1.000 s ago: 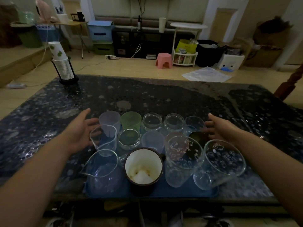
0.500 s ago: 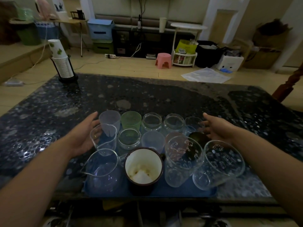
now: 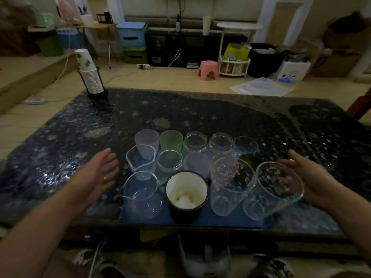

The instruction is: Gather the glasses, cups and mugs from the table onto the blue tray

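the table [image 3: 200, 117] has a dark, glossy top with pale speckles like stone, and the blue tray [image 3: 206, 217] lies flat at its near edge, almost fully covered with drinking vessels that stand close together. in the far row there is a frosted pale plastic cup [image 3: 146, 139], a frosted green cup [image 3: 171, 140], two round clear glass jars [image 3: 195, 141] and one more clear glass [image 3: 246, 145] at the right end. in the middle row a clear glass beaker with a spout [image 3: 141, 162] stands beside a low round glass [image 3: 169, 163] and another frosted cup [image 3: 196, 164]. at the near edge there is a rounded clear jug [image 3: 141, 195], then an enamel mug [image 3: 186, 194], dark outside and white inside, with something pale at its bottom, then two tall clear tumblers [image 3: 230, 185] with small printed figures; the right tumbler [image 3: 277, 189] leans outward. the left hand [image 3: 100, 173] is open, fingers spread and a little curved, palm turned to the beaker; it holds nothing and stays just beside the glasses without touching. a ring shows on one finger. the right hand [image 3: 307, 177] is also open and empty, its fingers behind the leaning tumbler; i cannot tell if they touch the glass. a stack of paper cups [image 3: 89, 77] stands in a dark holder at the far left corner.
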